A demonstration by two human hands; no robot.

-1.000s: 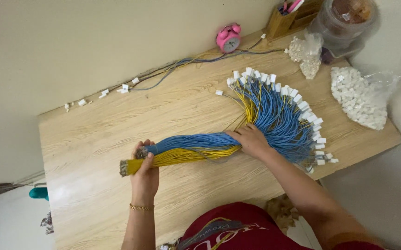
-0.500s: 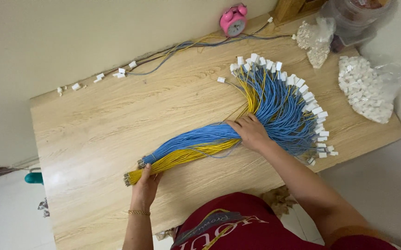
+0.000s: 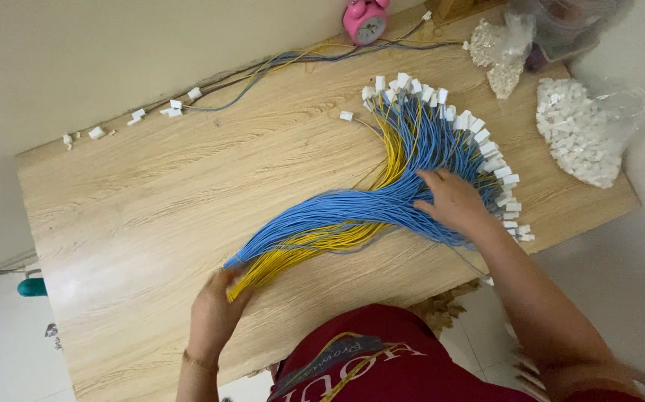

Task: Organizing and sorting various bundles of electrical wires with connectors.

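Nearest the body, left hand (image 3: 214, 313) cups the bare end of the blue/yellow wire bundle (image 3: 352, 216), fingers loosely curled. Bundle lies diagonal across counter (image 3: 129, 216): light, floppy, prob. splays if lifted one-handed. Right hand (image 3: 452, 201) presses flat, released, near the white connectors (image 3: 479, 138); grip mid-bundle w/ both.
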